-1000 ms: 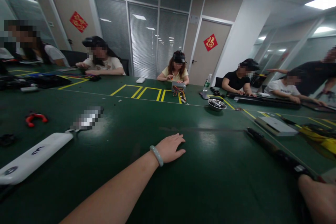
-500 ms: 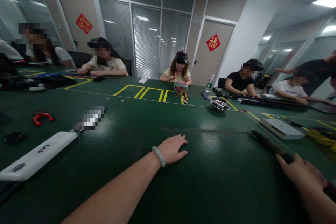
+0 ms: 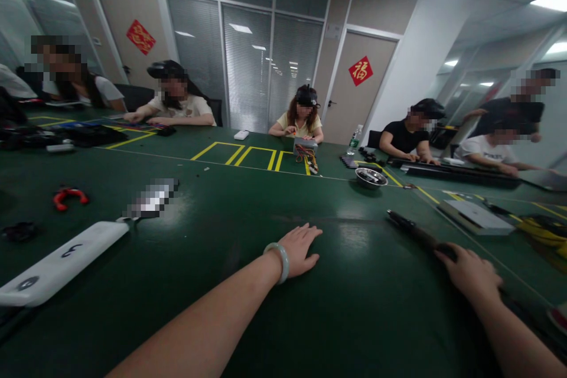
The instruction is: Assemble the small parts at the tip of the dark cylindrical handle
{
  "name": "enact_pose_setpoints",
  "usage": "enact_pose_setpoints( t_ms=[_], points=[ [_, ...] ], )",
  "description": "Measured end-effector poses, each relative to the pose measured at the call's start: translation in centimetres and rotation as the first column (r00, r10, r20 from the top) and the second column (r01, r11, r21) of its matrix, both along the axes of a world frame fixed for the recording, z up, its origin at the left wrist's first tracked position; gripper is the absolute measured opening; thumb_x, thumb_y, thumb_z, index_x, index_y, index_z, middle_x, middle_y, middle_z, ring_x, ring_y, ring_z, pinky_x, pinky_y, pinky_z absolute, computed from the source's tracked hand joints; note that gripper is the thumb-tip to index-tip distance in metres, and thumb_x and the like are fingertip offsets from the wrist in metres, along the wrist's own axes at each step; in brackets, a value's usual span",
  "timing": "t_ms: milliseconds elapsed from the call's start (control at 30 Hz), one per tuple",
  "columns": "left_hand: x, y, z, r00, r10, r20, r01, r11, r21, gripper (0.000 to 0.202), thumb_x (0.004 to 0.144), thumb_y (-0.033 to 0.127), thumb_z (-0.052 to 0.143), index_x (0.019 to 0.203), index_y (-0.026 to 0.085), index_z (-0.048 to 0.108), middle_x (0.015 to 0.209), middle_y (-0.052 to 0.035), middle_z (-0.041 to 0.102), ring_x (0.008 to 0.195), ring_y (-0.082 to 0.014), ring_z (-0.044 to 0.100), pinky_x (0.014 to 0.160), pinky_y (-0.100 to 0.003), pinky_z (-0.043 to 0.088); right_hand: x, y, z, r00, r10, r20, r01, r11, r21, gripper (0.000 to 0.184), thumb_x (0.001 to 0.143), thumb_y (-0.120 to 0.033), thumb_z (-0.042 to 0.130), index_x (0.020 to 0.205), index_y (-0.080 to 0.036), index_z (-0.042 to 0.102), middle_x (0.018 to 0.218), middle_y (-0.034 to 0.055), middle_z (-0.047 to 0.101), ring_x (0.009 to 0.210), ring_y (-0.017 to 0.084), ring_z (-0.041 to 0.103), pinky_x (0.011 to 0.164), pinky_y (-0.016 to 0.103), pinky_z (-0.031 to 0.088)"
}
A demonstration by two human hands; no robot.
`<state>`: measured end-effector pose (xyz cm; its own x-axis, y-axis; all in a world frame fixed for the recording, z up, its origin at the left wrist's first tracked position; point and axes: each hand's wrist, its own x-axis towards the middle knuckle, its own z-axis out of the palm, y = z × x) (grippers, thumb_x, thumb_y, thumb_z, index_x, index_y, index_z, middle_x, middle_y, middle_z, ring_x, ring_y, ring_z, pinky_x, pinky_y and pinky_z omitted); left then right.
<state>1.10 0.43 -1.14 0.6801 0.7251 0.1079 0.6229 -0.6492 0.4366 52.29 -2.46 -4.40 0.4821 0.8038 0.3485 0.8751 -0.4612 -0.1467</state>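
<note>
My left hand (image 3: 300, 253), a pale green bangle on its wrist, lies palm down on the dark green table (image 3: 336, 319) with its fingers stretched out. It holds nothing. On the right, my right hand (image 3: 473, 274) is closed around the near part of a long, slim black tool (image 3: 414, 230). The tool's narrow end points away and to the left, low over the table or touching it; I cannot tell which. Its exact kind is unclear, and the rear part is hidden by the hand.
To the left lie a white power bank (image 3: 66, 263) marked 3 and red-handled pliers (image 3: 71, 197). Farther off are a metal bowl (image 3: 371, 178) with dark pieces, a flat grey box (image 3: 476, 217), a water bottle (image 3: 354, 140) and yellow tape lines. Several people sit across the table.
My right hand has moved left with the black tool, bringing its tip nearer the table's middle. My left hand has shifted slightly right, still flat. A standing person at the right has straightened up.
</note>
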Motion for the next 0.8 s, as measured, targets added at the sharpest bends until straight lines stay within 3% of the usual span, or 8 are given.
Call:
enact_pose_setpoints(
  t_ms=[100, 233, 433, 600, 800],
  points=[
    [0.0, -0.2, 0.4, 0.998, 0.02, 0.057, -0.024, 0.997, 0.071, 0.066, 0.085, 0.042, 0.052, 0.143, 0.026, 0.026, 0.149, -0.0054, 0.031, 0.137, -0.0266, 0.027, 0.11, -0.047, 0.029, -7.6, 2.3, 0.8, 0.992, 0.126, 0.026, -0.123, 0.988, -0.088, 0.05, 0.084, -0.054, 0.044, 0.126, -0.03, 0.055, 0.121, 0.0151, 0.057, 0.104, 0.038, 0.05, 0.075, 0.049, 0.039],
    [-0.1, -0.3, 0.8, 0.989, 0.036, 0.142, -0.062, 0.981, 0.181, 0.063, 0.084, 0.039, 0.054, 0.141, 0.026, 0.03, 0.144, -0.0051, 0.038, 0.136, -0.025, 0.029, 0.111, -0.045, 0.029, -16.9, 4.7, 1.6, 0.951, 0.309, 0.034, -0.306, 0.95, -0.066, 0.042, 0.085, -0.046, 0.05, 0.123, -0.029, 0.056, 0.117, 0.0102, 0.059, 0.102, 0.031, 0.05, 0.079, 0.041, 0.038],
    [-0.1, -0.3, 1.1, 0.967, 0.034, 0.253, -0.124, 0.928, 0.351, 0.055, 0.086, 0.035, 0.052, 0.137, 0.024, 0.036, 0.142, -0.0041, 0.042, 0.135, -0.0219, 0.029, 0.115, -0.043, 0.022, -28.2, 5.3, 2.3, 0.826, 0.564, -0.006, -0.564, 0.826, 0.005, 0.034, 0.085, -0.035, 0.058, 0.119, -0.033, 0.057, 0.112, 0.005, 0.06, 0.103, 0.026, 0.047, 0.084, 0.037, 0.033],
    [-0.1, -0.1, 1.0, 0.963, 0.082, 0.255, -0.17, 0.924, 0.343, 0.046, 0.092, 0.04, 0.044, 0.133, 0.022, 0.041, 0.139, -0.0056, 0.044, 0.132, -0.0224, 0.034, 0.114, -0.044, 0.021, -35.0, 3.7, 2.3, 0.728, 0.682, -0.071, -0.684, 0.73, 0.008, 0.035, 0.089, -0.03, 0.049, 0.123, -0.027, 0.053, 0.118, 0.0078, 0.057, 0.106, 0.026, 0.045, 0.088, 0.037, 0.032],
    [-0.5, -0.4, 1.4, 0.952, 0.144, 0.272, -0.212, 0.947, 0.24, 0.039, 0.097, 0.035, 0.031, 0.129, 0.022, 0.048, 0.134, -0.0036, 0.051, 0.123, -0.0167, 0.045, 0.107, -0.033, 0.034, -39.8, 2.4, 1.4, 0.611, 0.779, -0.141, -0.79, 0.612, -0.046, 0.048, 0.087, -0.024, 0.046, 0.135, -0.019, 0.045, 0.138, 0.014, 0.044, 0.124, 0.033, 0.035, 0.101, 0.048, 0.025]
  ],
)
